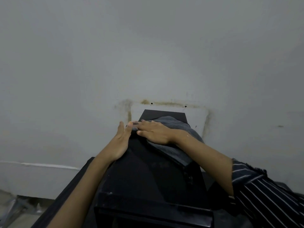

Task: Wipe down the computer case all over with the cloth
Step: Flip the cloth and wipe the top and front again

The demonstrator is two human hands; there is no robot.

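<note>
Location: bare indoor room, type unclear. I face a stained grey wall [148, 46] with two small holes [151, 103]; black tabletop [70, 186] before it.

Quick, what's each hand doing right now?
Left hand: open, flat against the left side of the computer case.
Right hand: open, pressing the cloth onto its top.

Plain grey wall [148, 46] behind, and there's a brownish stain [166, 103] tracing a rectangle on it, two small dark holes [151, 103] along its top. A white line [49, 165] runs low on the left, clear plastic [14, 209] below.
</note>
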